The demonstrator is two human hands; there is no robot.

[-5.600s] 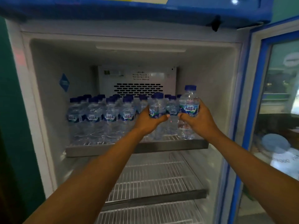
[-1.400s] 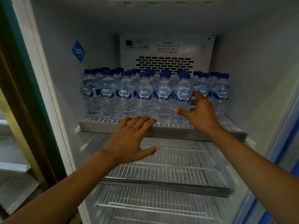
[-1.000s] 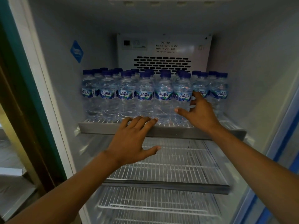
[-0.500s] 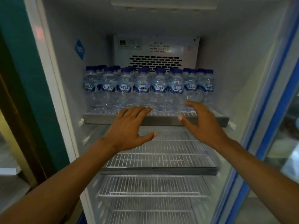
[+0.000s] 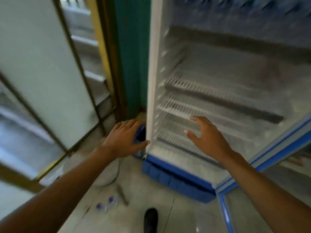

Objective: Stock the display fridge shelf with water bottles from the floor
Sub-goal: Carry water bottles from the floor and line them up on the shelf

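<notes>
Right now both hands are empty, with nothing grasped. The left hand [image 5: 123, 138] reaches down beside the white left edge of the open display fridge [image 5: 152, 84], fingers extended and loosely spread, thumb near the frame. The right hand [image 5: 207, 137] hovers in front of the lower white wire shelves [image 5: 188, 108], fingers straight and relaxed.

What look like small clear water bottles with blue caps [image 5: 106, 203] lie on the pale tiled floor [image 5: 181, 216], low in the view, near a dark shoe tip [image 5: 151, 217]. The picture is heavily smeared, so I cannot tell how many there are or whether they stand or lie. At the very top edge a blurred row of blue caps [image 5: 269, 4] suggests the stocked shelf above.

The main risks, as I judge them:
- A hurried reach could knock the floor bottles over and send them rolling under the blue base of the fridge [image 5: 176, 180].
- The shoe sits close to them; a step forward could kick or crush one.
- A thin stick-like object [image 5: 122, 196] lies just beside the bottles and could get grabbed along or trodden on.
- Rising again, a hand or head could catch the open blue-framed glass door [image 5: 276, 153] on the right.
</notes>
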